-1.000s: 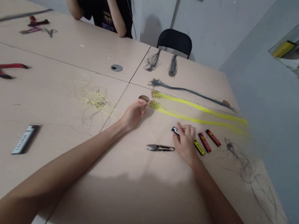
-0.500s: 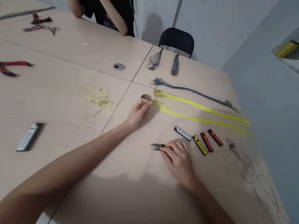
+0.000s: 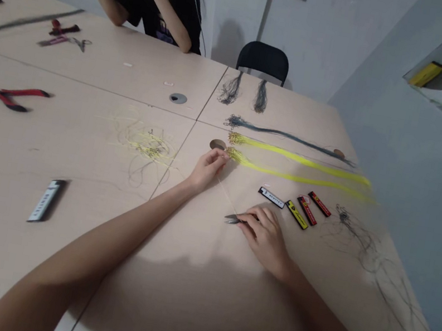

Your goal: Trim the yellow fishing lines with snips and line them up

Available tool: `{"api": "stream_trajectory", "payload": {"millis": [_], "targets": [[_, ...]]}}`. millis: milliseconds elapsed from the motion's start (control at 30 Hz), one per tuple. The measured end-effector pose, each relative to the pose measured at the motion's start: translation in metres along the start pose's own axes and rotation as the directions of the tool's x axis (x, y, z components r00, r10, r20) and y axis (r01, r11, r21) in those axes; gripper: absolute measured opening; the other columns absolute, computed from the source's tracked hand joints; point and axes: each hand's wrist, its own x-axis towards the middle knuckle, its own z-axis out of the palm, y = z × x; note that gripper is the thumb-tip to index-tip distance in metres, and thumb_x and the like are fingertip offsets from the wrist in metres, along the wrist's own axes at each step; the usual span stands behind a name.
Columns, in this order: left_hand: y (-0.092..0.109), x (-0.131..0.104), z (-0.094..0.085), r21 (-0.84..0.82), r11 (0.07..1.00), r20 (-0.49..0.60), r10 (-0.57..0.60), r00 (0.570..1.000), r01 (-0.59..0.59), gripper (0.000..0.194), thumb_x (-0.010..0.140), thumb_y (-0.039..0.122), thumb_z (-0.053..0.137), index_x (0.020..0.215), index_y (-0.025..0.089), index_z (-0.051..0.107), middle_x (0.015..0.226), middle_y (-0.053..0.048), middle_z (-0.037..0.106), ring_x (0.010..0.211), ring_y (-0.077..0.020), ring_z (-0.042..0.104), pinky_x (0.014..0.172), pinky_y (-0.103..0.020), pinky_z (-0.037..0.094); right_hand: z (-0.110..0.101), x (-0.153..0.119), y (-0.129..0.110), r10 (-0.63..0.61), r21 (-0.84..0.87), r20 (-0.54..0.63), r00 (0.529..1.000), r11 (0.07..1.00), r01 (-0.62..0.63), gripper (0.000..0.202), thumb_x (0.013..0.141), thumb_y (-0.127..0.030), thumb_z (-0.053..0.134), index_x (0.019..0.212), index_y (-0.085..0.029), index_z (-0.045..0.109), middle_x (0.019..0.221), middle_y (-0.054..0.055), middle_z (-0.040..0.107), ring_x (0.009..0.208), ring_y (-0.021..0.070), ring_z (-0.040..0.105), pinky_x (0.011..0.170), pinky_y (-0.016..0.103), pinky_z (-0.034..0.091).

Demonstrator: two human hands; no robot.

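Observation:
My left hand (image 3: 206, 170) is closed in a pinch beside the gold-coloured ends of the lower yellow cord bundle (image 3: 236, 157). A thin pale thread (image 3: 227, 196) runs from its fingers down to my right hand (image 3: 263, 237). That hand is closed around small dark scissors (image 3: 232, 219), whose blades point left and lie close together; their handles are hidden under my fingers. The thread reaches the fingers near the blades. Just above lies another yellow bundle (image 3: 290, 155), with a dark blue-grey bundle (image 3: 285, 133) behind it.
Four-sided lighters, one white (image 3: 271, 197), one yellow (image 3: 296, 215) and two red, lie right of centre. Loose yellow threads (image 3: 150, 145), red pliers (image 3: 14, 97) and another white lighter (image 3: 46, 201) are on the left. Dark tangled threads (image 3: 361, 240) lie right. A person (image 3: 157, 13) sits opposite.
The scissor blades have come closer together. The thread between my hands looks straighter. Across the table, the other person's arm has swung up and outward to the left.

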Motion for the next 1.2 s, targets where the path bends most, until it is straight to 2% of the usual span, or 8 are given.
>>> {"api": "stream_trajectory", "payload": {"millis": [100, 233, 400, 533, 633, 867, 1067, 1200], "targets": [[0.0, 0.0, 0.0, 0.017, 1.0, 0.017, 0.008, 1.0, -0.008, 0.015, 0.076, 0.027, 0.072, 0.072, 0.018, 0.061, 0.054, 0.004, 0.046, 0.046, -0.0066, 0.036, 0.043, -0.019, 0.023, -0.001, 0.001, 0.0, 0.011, 0.008, 0.01, 1.0, 1.0, -0.011, 0.014, 0.094, -0.02, 0.059, 0.102, -0.019, 0.07, 0.096, 0.009, 0.067, 0.09, 0.0227, 0.059, 0.081, 0.038, 0.049], [0.0, 0.0, 0.0, 0.028, 1.0, 0.013, 0.011, 1.0, -0.011, 0.016, 0.076, 0.029, 0.072, 0.072, 0.018, 0.061, 0.054, 0.005, 0.045, 0.046, -0.0067, 0.034, 0.044, -0.019, 0.023, -0.007, 0.003, 0.003, 0.007, 0.015, 0.044, 0.999, 1.0, -0.008, 0.027, 0.089, -0.022, 0.066, 0.115, -0.018, 0.067, 0.105, 0.01, 0.067, 0.097, 0.0258, 0.06, 0.087, 0.042, 0.05], [-0.003, 0.002, -0.001, 0.03, 0.999, -0.007, 0.029, 1.0, -0.028, 0.018, 0.072, 0.03, 0.075, 0.07, 0.018, 0.062, 0.058, 0.003, 0.048, 0.051, -0.0077, 0.036, 0.046, -0.02, 0.024, -0.016, 0.002, 0.013, -0.003, 0.101, 0.056, 0.998, 0.995, -0.003, 0.016, 0.087, -0.011, 0.063, 0.1, -0.019, 0.069, 0.092, 0.007, 0.07, 0.088, 0.022, 0.063, 0.082, 0.037, 0.052], [-0.006, 0.003, -0.002, 0.044, 0.998, -0.008, 0.054, 0.998, -0.054, 0.019, 0.071, 0.032, 0.076, 0.07, 0.018, 0.062, 0.057, 0.004, 0.046, 0.052, -0.0082, 0.037, 0.047, -0.02, 0.023, -0.016, 0.0, 0.016, 0.006, 0.13, 0.016, 1.0, 0.991, -0.008, 0.011, 0.089, -0.013, 0.062, 0.09, -0.02, 0.071, 0.086, 0.005, 0.071, 0.083, 0.0188, 0.064, 0.077, 0.033, 0.052], [-0.006, 0.003, -0.002, 0.04, 0.998, -0.011, 0.053, 0.999, -0.053, 0.018, 0.072, 0.031, 0.076, 0.07, 0.019, 0.062, 0.055, 0.004, 0.043, 0.05, -0.0079, 0.035, 0.046, -0.02, 0.022, -0.013, 0.0, 0.011, -0.012, 0.09, -0.02, 1.0, 0.996, 0.013, 0.016, 0.091, -0.012, 0.059, 0.081, -0.02, 0.07, 0.081, 0.004, 0.07, 0.079, 0.0173, 0.064, 0.074, 0.031, 0.051], [0.002, 0.006, -0.005, -0.1, 0.993, -0.101, -0.08, 0.992, 0.07, 0.015, 0.075, 0.025, 0.071, 0.072, 0.019, 0.058, 0.053, 0.006, 0.04, 0.043, -0.0059, 0.031, 0.039, -0.018, 0.018, -0.009, -0.004, -0.001, -0.01, 0.004, -0.046, 0.999, 1.0, 0.01, 0.007, 0.089, -0.02, 0.063, 0.091, -0.019, 0.07, 0.092, 0.007, 0.071, 0.087, 0.0205, 0.065, 0.078, 0.035, 0.05], [0.008, 0.007, -0.004, -0.194, 0.978, -0.187, -0.109, 0.976, 0.072, 0.015, 0.077, 0.021, 0.068, 0.072, 0.019, 0.054, 0.052, 0.007, 0.039, 0.042, -0.0048, 0.029, 0.039, -0.017, 0.019, -0.007, -0.004, 0.001, -0.016, 0.021, -0.076, 0.997, 1.0, 0.017, 0.013, 0.092, -0.015, 0.06, 0.086, -0.02, 0.071, 0.087, 0.004, 0.072, 0.08, 0.0176, 0.065, 0.075, 0.031, 0.048], [0.009, 0.006, -0.002, -0.192, 0.979, -0.18, -0.111, 0.977, 0.076, 0.016, 0.077, 0.02, 0.068, 0.072, 0.019, 0.053, 0.053, 0.006, 0.04, 0.043, -0.0051, 0.032, 0.039, -0.017, 0.02, -0.008, -0.003, 0.002, -0.036, 0.012, -0.099, 0.994, 0.999, 0.037, 0.012, 0.091, -0.016, 0.063, 0.084, -0.021, 0.071, 0.085, 0.002, 0.074, 0.079, 0.0167, 0.065, 0.074, 0.031, 0.045]]}}
